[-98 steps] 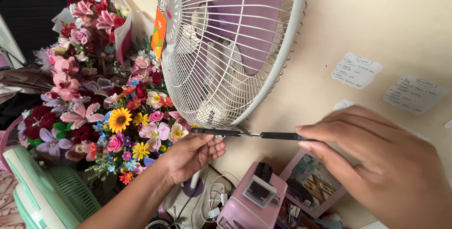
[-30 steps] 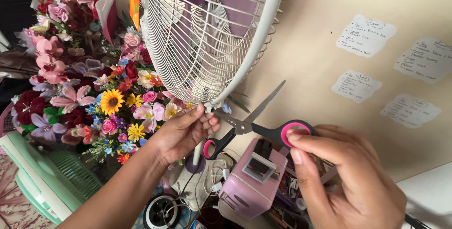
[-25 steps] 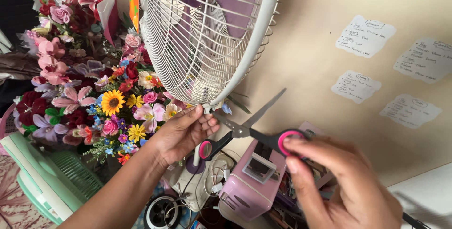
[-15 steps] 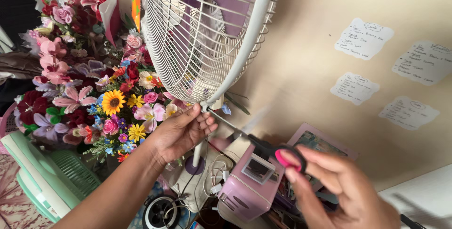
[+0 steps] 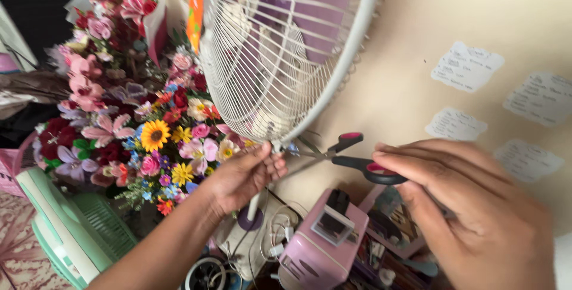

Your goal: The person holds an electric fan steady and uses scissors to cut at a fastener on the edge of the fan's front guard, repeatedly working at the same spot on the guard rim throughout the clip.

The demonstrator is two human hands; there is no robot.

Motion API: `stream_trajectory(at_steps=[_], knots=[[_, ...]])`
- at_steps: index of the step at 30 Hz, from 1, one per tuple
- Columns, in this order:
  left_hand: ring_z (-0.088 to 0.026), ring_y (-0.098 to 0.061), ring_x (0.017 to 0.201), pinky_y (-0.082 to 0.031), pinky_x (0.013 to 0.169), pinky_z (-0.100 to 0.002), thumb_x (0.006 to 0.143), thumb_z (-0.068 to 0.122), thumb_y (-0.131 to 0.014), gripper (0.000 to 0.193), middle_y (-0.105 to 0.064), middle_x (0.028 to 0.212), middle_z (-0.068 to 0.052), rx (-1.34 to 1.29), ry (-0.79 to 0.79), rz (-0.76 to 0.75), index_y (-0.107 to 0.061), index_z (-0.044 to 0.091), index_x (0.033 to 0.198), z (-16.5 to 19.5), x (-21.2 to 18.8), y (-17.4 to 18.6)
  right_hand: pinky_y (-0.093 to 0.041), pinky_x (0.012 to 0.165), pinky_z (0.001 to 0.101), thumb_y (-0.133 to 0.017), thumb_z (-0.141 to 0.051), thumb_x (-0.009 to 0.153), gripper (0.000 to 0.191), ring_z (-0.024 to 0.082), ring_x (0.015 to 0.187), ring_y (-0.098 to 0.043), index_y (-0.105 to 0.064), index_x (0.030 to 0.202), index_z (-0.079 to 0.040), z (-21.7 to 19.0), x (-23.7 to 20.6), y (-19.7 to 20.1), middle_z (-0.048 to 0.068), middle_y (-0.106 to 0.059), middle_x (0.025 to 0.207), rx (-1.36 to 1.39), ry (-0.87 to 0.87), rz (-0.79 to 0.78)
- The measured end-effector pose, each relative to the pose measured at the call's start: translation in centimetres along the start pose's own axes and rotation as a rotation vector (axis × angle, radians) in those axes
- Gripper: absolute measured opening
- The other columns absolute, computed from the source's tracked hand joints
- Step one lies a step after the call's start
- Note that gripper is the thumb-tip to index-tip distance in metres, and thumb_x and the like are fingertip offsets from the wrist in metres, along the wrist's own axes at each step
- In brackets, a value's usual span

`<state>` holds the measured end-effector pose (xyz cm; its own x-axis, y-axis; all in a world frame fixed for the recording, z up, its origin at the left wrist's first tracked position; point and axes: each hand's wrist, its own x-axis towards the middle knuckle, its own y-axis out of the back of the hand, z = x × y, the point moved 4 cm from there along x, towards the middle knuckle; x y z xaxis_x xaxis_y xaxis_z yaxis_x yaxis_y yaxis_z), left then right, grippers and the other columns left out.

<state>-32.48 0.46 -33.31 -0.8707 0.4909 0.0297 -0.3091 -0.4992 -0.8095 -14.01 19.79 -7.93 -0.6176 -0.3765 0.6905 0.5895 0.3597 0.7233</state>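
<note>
A white wire fan guard (image 5: 280, 57) with purple blades behind it fills the top centre. My left hand (image 5: 241, 177) pinches the guard's lower rim where a small clip or tie sits; what it is stays unclear. My right hand (image 5: 476, 206) grips scissors (image 5: 351, 156) with black and pink handles. The blades point left, and their tips sit at the rim right beside my left fingertips. The blades themselves are blurred, so I cannot tell how far apart they are.
A large bunch of artificial flowers (image 5: 137, 117) stands to the left of the fan. A pink boxy device (image 5: 325, 242) and tangled cables (image 5: 268, 242) lie below. A mint green slatted object (image 5: 71, 230) is at lower left. Paper notes (image 5: 468, 66) hang on the beige wall.
My right hand has lifted and turned the scissors from a steep angle to nearly level, with the tips brought to the fan's lower rim. My left hand stays on the rim.
</note>
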Motion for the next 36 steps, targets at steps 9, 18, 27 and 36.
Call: stream_trajectory(at_steps=[9, 18, 27, 36], knots=[[-0.022, -0.069, 0.096, -0.054, 0.101, -0.041, 0.095, 0.026, -0.069, 0.023, -0.074, 0.099, -0.009, -0.043, -0.016, -0.051, -0.068, 0.005, 0.102, -0.7, 0.4, -0.4, -0.052, 0.07, 0.0258, -0.08, -0.014, 0.082, 0.03, 0.011, 0.082, -0.069, -0.079, 0.112, -0.01, 1.1, 1.2, -0.8, 0.0, -0.077, 0.085, 0.14, -0.201, -0.032], [-0.02, -0.069, 0.095, -0.055, 0.1, -0.041, 0.094, 0.025, -0.071, 0.02, -0.074, 0.097, -0.008, -0.057, -0.023, -0.06, -0.068, 0.006, 0.1, -0.7, 0.4, -0.6, -0.057, 0.067, 0.0226, -0.07, -0.012, 0.093, 0.028, 0.005, 0.076, -0.073, -0.08, 0.119, -0.011, 1.9, 0.2, -2.7, 0.001, -0.071, 0.088, 0.543, -0.216, -0.101], [-0.021, -0.071, 0.093, -0.055, 0.095, -0.038, 0.093, 0.024, -0.072, 0.02, -0.075, 0.095, -0.01, -0.034, -0.01, -0.02, -0.068, 0.005, 0.099, -0.6, 0.3, -0.6, -0.053, 0.075, 0.0254, -0.063, -0.025, 0.102, 0.026, 0.013, 0.086, -0.063, -0.071, 0.114, -0.003, 0.9, -0.2, -3.5, 0.004, -0.063, 0.094, 0.459, 0.042, -0.118], [-0.022, -0.072, 0.093, -0.056, 0.096, -0.039, 0.091, 0.023, -0.074, 0.02, -0.074, 0.096, -0.01, -0.021, -0.005, 0.002, -0.068, 0.006, 0.1, -0.7, 0.1, -0.6, -0.059, 0.085, 0.0299, -0.059, -0.015, 0.103, 0.03, 0.014, 0.093, -0.073, -0.074, 0.122, 0.001, 3.6, 0.2, -4.0, 0.01, -0.075, 0.1, 0.911, -0.319, -0.346]])
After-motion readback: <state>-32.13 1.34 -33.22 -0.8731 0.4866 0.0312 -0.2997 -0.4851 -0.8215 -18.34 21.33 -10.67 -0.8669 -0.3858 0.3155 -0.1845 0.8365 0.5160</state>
